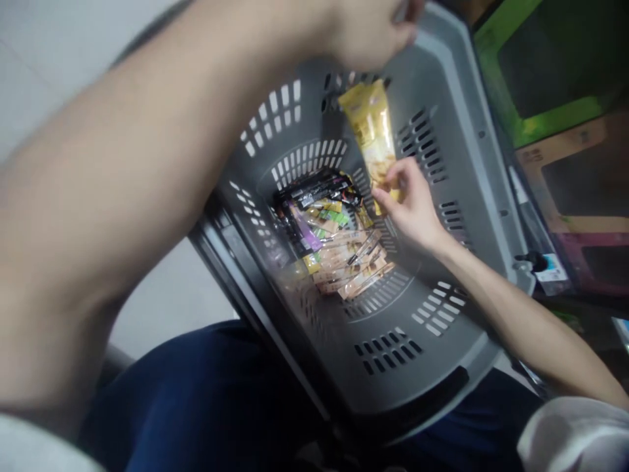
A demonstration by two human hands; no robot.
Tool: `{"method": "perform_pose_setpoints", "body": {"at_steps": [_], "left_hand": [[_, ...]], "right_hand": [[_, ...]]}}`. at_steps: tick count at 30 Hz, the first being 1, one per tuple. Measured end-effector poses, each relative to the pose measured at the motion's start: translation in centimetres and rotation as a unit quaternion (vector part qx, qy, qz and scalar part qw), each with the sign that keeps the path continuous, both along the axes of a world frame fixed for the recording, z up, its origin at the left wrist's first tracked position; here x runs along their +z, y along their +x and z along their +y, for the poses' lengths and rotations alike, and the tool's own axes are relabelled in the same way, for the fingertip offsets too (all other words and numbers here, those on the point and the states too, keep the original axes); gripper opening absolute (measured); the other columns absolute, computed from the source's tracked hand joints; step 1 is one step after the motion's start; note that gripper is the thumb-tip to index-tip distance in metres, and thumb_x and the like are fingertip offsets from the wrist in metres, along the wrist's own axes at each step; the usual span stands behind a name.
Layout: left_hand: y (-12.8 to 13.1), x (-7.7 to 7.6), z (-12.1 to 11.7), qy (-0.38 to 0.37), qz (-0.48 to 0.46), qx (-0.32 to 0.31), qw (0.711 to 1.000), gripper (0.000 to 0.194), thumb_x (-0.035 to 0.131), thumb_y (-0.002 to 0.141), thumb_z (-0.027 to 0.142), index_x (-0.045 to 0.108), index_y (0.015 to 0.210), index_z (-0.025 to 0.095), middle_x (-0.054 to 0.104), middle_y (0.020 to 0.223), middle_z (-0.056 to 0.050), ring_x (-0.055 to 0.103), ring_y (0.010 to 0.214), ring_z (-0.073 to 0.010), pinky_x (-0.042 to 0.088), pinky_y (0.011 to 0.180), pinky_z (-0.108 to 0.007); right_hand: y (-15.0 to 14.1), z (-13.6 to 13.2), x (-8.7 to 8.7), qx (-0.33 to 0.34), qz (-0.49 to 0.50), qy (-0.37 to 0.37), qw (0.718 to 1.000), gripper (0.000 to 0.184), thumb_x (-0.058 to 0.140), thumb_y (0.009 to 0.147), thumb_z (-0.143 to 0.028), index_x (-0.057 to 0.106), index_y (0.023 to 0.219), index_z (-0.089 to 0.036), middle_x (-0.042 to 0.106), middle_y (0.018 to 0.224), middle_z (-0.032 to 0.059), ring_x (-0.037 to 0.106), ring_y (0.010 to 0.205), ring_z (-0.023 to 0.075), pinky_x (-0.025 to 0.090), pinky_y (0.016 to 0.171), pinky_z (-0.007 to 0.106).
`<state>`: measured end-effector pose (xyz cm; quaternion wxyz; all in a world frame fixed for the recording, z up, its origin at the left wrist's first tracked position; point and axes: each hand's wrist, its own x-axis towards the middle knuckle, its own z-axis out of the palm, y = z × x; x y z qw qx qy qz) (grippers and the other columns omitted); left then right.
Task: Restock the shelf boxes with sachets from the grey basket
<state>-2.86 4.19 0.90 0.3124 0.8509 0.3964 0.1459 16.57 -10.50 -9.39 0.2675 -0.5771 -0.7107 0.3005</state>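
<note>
A grey plastic basket with slotted walls rests tilted on my lap. At its bottom lies a pile of small sachets, tan, black, green and purple. My right hand reaches inside and pinches the lower end of a long yellow packet that stands against the far wall. My left hand is up at the basket's far rim, fingers curled, partly cut off by the frame's top edge; my left forearm crosses the whole left side of the view.
A green-framed box and a tan box stand to the right of the basket. A pale floor shows at the left. My dark blue trousers lie below the basket.
</note>
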Motion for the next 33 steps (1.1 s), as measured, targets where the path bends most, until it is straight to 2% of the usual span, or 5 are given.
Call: {"method": "perform_pose_setpoints", "body": {"at_steps": [3, 8, 16, 23, 33], "left_hand": [[-1.1, 1.2, -0.2, 0.164, 0.112, -0.051, 0.979, 0.053, 0.046, 0.099, 0.035, 0.067, 0.126, -0.005, 0.068, 0.105, -0.012, 0.054, 0.130, -0.0478, 0.037, 0.112, -0.059], [-0.5, 0.5, 0.9, 0.113, 0.009, -0.080, 0.990, 0.046, 0.053, 0.098, 0.037, 0.071, 0.122, 0.002, 0.069, 0.095, -0.012, 0.060, 0.111, -0.0277, 0.037, 0.113, -0.047], [0.4, -0.4, 1.1, -0.130, -0.229, 0.024, 0.964, 0.026, 0.081, 0.070, 0.013, 0.075, 0.095, 0.017, 0.066, 0.085, -0.004, 0.056, 0.080, -0.0150, 0.043, 0.087, -0.030], [1.3, 0.3, -0.6, -0.250, -0.318, 0.042, 0.914, 0.015, 0.081, 0.072, 0.017, 0.069, 0.081, 0.016, 0.068, 0.082, -0.006, 0.064, 0.081, -0.0155, 0.052, 0.079, -0.033], [1.8, 1.0, -1.2, -0.318, -0.379, 0.044, 0.868, 0.027, 0.080, 0.070, 0.011, 0.063, 0.091, 0.014, 0.069, 0.084, -0.002, 0.070, 0.082, -0.0144, 0.057, 0.087, -0.036]], "right_hand": [[-0.1, 0.1, 0.0, -0.097, 0.171, -0.021, 0.980, 0.058, 0.076, 0.083, -0.055, 0.042, 0.124, -0.032, 0.059, 0.114, 0.0033, 0.065, 0.089, 0.0201, 0.058, 0.075, 0.040], [-1.0, -0.2, 1.2, -0.162, 0.309, -0.063, 0.935, 0.092, 0.090, 0.063, -0.051, 0.030, 0.131, -0.033, 0.064, 0.122, 0.0054, 0.068, 0.084, 0.0198, 0.061, 0.066, 0.036], [-1.3, -0.5, 2.2, -0.199, 0.272, -0.050, 0.940, 0.054, 0.090, 0.066, -0.041, 0.062, 0.106, -0.017, 0.073, 0.109, 0.0092, 0.070, 0.096, 0.0230, 0.060, 0.095, 0.044], [-1.7, -0.9, 3.2, -0.192, 0.363, -0.087, 0.908, 0.047, 0.083, 0.076, -0.052, 0.066, 0.104, -0.020, 0.074, 0.092, 0.0024, 0.068, 0.067, 0.0157, 0.061, 0.065, 0.032], [-1.2, -0.9, 3.4, -0.163, 0.376, -0.093, 0.907, 0.041, 0.094, 0.066, -0.041, 0.072, 0.092, -0.018, 0.075, 0.088, 0.0013, 0.068, 0.073, 0.0139, 0.060, 0.073, 0.029]]}}
